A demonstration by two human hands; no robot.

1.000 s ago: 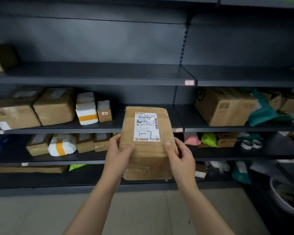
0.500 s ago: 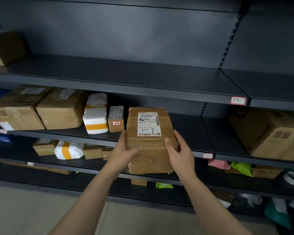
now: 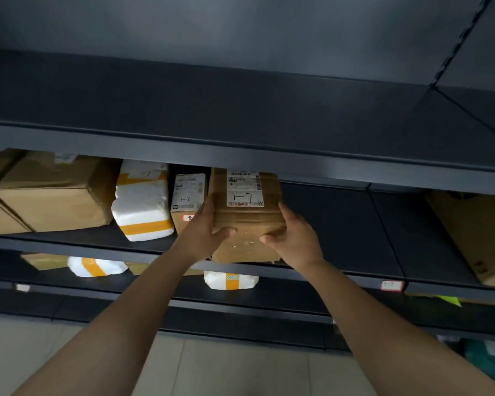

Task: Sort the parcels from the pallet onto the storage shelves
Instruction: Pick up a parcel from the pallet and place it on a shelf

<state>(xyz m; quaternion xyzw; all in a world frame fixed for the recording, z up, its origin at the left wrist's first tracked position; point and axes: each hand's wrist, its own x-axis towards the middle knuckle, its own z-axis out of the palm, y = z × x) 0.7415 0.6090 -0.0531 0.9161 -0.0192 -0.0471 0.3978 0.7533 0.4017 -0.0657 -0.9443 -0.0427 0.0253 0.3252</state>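
Here we are at the shelves, and the row is already filling up: a big cardboard box (image 3: 52,192), a white foam parcel (image 3: 142,201) banded in orange tape and a small box (image 3: 187,200) marked 1-7 all sit on the middle shelf (image 3: 340,224), with more parcels on the level below. The brown parcel (image 3: 247,215), its label hand-marked 1-7 as well, is partway in. Its far end is under the lip of the upper shelf (image 3: 240,155) and its near end hangs out past the front edge, just right of the small box. Whether its base touches the board, I cannot tell. The left hand (image 3: 203,232) clasps its left side with the thumb hooked over the near face, and the right hand (image 3: 293,241) clasps the right side likewise — the parcel sits squarely between them. By my read this one needs only a push and a release. The pallet is out of view, so how many remain is anyone's guess.
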